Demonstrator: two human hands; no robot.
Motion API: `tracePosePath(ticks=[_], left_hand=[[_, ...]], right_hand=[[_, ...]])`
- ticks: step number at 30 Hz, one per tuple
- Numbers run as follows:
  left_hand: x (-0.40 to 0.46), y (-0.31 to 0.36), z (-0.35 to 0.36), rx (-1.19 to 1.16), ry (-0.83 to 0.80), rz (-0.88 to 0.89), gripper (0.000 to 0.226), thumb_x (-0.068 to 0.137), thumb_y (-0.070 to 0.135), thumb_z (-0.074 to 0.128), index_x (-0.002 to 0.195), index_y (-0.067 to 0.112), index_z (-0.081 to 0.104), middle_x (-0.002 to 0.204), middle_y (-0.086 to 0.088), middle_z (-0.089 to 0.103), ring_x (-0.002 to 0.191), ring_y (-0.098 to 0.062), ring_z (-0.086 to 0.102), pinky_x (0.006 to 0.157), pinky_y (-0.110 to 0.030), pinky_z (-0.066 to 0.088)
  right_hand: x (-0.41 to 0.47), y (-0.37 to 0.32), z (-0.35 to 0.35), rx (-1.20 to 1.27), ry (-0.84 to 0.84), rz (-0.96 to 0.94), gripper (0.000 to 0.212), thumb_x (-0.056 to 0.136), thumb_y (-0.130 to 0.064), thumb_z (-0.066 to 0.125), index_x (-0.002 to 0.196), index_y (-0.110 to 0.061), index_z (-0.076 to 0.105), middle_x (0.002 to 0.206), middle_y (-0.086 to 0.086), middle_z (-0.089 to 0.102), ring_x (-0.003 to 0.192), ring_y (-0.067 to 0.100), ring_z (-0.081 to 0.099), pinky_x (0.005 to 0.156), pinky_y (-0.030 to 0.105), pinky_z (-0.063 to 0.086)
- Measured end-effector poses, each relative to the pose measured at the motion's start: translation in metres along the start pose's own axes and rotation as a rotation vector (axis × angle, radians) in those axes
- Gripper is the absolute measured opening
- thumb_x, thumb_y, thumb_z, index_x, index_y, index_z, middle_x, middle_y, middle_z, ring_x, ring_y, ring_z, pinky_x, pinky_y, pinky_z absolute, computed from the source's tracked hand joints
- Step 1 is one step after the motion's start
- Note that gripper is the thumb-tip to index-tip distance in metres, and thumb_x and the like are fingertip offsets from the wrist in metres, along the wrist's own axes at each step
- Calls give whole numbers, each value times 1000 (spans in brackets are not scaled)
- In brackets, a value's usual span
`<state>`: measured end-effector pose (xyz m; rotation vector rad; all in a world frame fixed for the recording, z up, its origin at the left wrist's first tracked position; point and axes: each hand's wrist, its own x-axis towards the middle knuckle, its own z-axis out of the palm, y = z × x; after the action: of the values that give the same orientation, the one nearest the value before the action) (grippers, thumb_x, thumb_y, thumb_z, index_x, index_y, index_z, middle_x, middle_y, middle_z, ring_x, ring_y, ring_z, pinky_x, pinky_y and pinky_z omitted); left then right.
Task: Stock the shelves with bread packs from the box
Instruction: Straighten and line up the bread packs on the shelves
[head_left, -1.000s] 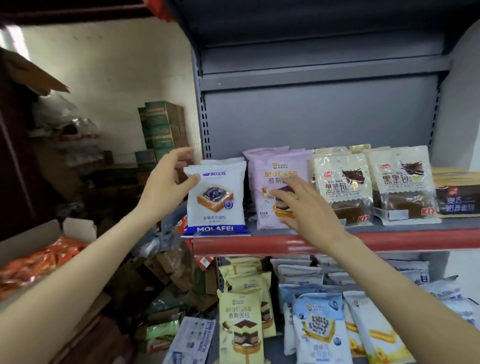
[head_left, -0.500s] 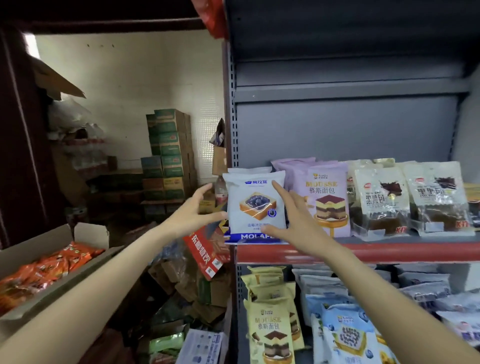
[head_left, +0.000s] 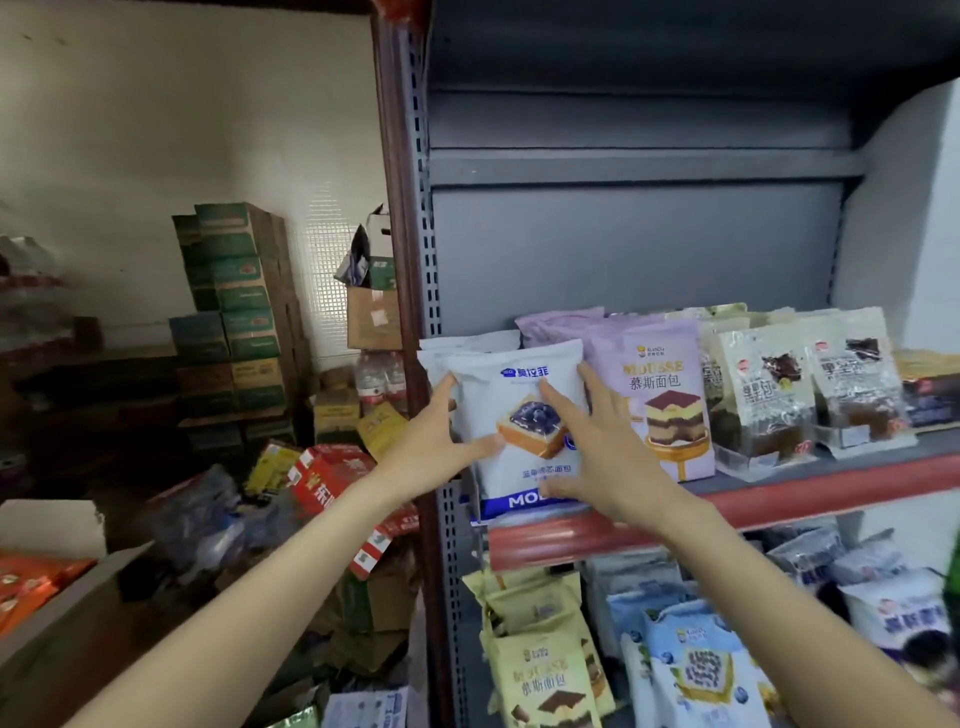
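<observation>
The bread pack stands upright at the left front corner of the shelf, the left hand pinching its left edge and the right hand pressing straight fingers on its face.

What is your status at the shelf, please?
Left hand grips white blueberry pack, right hand flat on its front. Pack upright at shelf left end. Nothing blocking.

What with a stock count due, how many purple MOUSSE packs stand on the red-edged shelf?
2: one purple MOUSSE pack in front, right of the blueberry bread pack; a second pack behind it. More may be hidden.
</observation>
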<state>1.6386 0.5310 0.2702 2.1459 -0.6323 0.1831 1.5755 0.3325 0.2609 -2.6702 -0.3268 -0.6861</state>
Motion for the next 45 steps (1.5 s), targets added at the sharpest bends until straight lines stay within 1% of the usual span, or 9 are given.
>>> tracePosePath(ticks=[4,8,11,14,24,27,33,39,45], left_hand=[[-6,0,0,-82,41,-22,96,75,59,63,150,35,8,151,7,31,132,-15,41,103,-38,44],[-2,-1,-20,-111,185,-75,57,94,50,41,145,34,24,131,12,44,112,-8,47,67,-12,44],[16,-6,-43,-43,254,-24,46,95,44,45,139,31,38,130,8,50,115,-12,52,85,-25,48],[43,-8,-69,100,245,35,39,95,30,53,133,25,46,126,8,53,111,-8,51,90,-22,40],[143,-36,-97,443,5,94,32,92,35,57,122,23,55,115,12,55,106,-9,54,89,-25,44],[161,-43,-101,545,-13,178,22,94,30,55,114,22,58,105,12,57,100,-8,56,79,-19,41],[191,-50,-105,626,-72,193,27,94,26,57,120,20,59,113,2,67,93,-8,60,87,-26,50],[206,-46,-96,772,-112,200,26,85,36,67,107,22,70,99,6,71,81,-7,60,75,-24,49],[207,-41,-89,885,4,260,13,88,36,63,95,28,71,93,11,68,86,-11,62,70,-28,49]], right_hand=[[1,-2,-9,-153,6,-135,92,77,-49,70,149,-34,14,156,-2,-19,142,18,-14,117,40,9],[15,1,-31,-18,102,-328,62,81,-61,51,136,-35,44,155,-3,11,142,13,4,114,29,11],[54,6,-57,-81,142,-430,41,85,-44,53,122,-28,59,140,0,44,130,19,34,107,29,25],[109,11,-77,-200,65,-506,25,90,-24,60,115,-21,64,120,-1,61,114,22,49,98,26,32],[228,18,-57,-452,-365,-408,33,93,-26,56,126,-25,54,126,-10,59,116,17,52,97,31,40],[244,23,-45,-458,-438,-408,33,94,-25,55,127,-24,53,125,-8,59,109,16,52,86,24,37],[259,21,-20,-388,-608,-402,34,95,-21,53,129,-18,51,117,-1,62,100,16,54,85,23,37],[263,21,-10,-366,-589,-397,27,87,-25,65,111,-14,62,74,-17,47,80,14,47,71,23,35],[260,17,-16,-484,-430,-412,15,83,-32,67,92,-21,64,83,-10,55,79,14,45,66,24,31]])
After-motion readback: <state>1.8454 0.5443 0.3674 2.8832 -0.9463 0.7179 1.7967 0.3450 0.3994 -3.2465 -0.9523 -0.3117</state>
